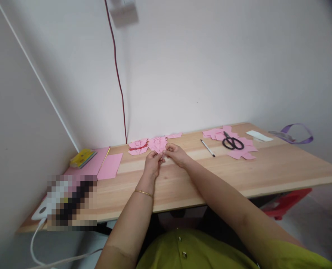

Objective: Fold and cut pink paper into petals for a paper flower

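Both of my hands meet over the far middle of a wooden table. My left hand, with a thin gold bangle on the wrist, pinches the near edge of a folded pink paper piece. My right hand pinches the same pink piece from the right side. The fingers of both hands are closed on the paper. Another folded pink piece lies just left of it on the table, and a small pink scrap lies behind.
Black scissors rest on a pile of pink paper scraps at the right. A pen lies between. Pink sheets and a yellow pad sit at the left. A red cable hangs down the wall.
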Action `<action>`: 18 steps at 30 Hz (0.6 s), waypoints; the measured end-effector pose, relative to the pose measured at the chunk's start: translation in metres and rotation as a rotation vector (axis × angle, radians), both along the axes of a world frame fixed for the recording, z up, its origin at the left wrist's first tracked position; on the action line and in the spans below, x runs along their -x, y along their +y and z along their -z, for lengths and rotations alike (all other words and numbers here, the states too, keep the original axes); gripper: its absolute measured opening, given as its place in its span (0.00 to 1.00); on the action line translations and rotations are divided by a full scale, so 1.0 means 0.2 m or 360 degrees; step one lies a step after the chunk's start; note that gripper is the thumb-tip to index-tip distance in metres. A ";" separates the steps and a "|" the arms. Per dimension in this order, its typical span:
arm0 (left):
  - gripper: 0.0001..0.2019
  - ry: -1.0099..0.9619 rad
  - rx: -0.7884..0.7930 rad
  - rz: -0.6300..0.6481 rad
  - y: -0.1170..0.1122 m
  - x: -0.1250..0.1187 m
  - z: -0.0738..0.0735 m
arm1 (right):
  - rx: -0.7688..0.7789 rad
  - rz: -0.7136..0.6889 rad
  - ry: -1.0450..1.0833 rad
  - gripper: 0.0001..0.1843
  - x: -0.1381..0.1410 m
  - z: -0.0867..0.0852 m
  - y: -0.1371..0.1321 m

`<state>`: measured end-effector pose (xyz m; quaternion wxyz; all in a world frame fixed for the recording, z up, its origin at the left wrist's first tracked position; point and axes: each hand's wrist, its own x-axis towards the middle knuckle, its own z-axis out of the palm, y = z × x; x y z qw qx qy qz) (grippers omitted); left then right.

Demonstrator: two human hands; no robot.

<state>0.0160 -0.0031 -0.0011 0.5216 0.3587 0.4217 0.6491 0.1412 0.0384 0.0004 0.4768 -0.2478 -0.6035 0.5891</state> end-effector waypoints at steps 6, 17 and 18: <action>0.12 0.0061 -0.0001 -0.0040 0.01 0.00 0.02 | -0.0089 0.0115 -0.0122 0.12 0.00 -0.01 0.00; 0.12 0.0000 0.0022 -0.0092 0.01 0.01 0.01 | 0.0053 -0.0139 -0.0067 0.13 0.00 0.02 0.00; 0.12 -0.0007 0.0026 -0.0079 0.01 0.01 0.01 | 0.0048 -0.0139 -0.0090 0.13 0.00 0.02 0.00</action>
